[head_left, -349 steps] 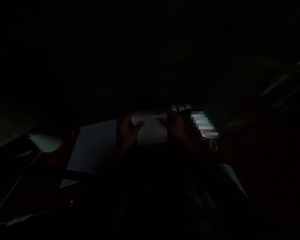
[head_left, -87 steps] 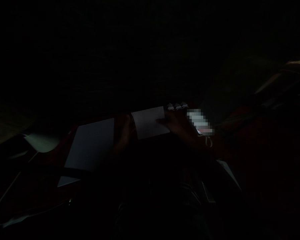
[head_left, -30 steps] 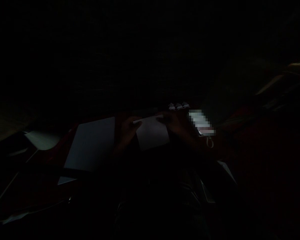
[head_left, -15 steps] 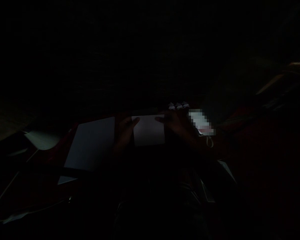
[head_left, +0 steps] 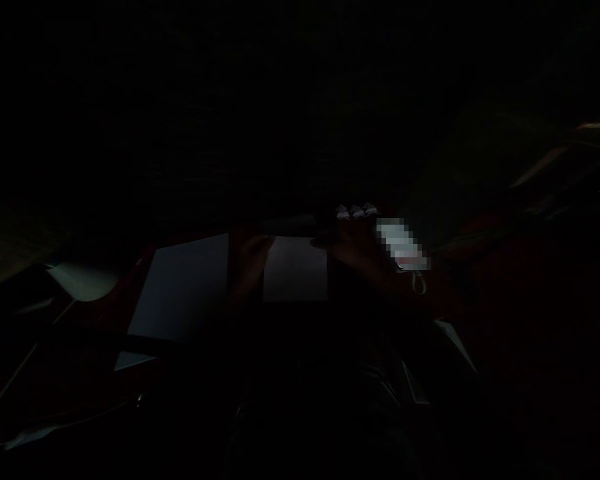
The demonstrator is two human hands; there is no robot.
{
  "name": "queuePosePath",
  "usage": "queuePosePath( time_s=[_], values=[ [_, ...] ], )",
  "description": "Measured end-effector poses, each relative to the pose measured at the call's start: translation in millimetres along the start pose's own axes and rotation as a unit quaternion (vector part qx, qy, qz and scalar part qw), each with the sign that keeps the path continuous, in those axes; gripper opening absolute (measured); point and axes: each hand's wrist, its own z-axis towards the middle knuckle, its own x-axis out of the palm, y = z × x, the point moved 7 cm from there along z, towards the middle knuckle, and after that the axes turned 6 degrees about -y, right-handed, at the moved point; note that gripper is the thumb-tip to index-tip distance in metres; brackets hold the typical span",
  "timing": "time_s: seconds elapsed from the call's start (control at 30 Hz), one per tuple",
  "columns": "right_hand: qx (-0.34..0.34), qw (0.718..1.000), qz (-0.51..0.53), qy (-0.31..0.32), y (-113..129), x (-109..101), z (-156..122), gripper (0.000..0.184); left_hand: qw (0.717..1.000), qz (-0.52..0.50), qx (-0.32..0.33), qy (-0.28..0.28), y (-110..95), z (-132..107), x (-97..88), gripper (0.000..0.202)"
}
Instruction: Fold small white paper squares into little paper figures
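The scene is very dark. A small, nearly square white sheet of paper [head_left: 295,275] is in the middle, in front of me. My left hand [head_left: 255,257] is at its upper left corner, thumb near the edge and fingers pinched there. At the upper right corner my right hand [head_left: 344,248] grips the edge in the same way. The fingers under the sheet are hidden, and both hands are dim. Beyond my right hand stand three small folded paper pieces [head_left: 357,212] in a row.
A larger pale sheet [head_left: 185,287] lies to the left on the dark red surface. On the right is a bright, pixelated flat object [head_left: 401,244] with a cord loop [head_left: 419,283]. A pale shade-like object [head_left: 86,281] and a thin cable [head_left: 13,387] are at far left.
The small sheet has shifted slightly toward me and sits flatter and straighter. My thumbs have moved from over its face to near its upper corners.
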Motion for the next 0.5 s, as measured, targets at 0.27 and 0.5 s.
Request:
queuePosePath(
  time_s=[0.27,0.5],
  values=[
    [-0.047,0.975,-0.216,-0.025,-20,7,8,0.015,0.941,0.186,0.208,0.189,-25,-42,36.8,0.057],
    [-0.044,0.976,-0.207,-0.044,-12,0,-2,0.017,0.925,0.214,0.209,0.233,-5,-57,60.1,0.044]
  ],
)
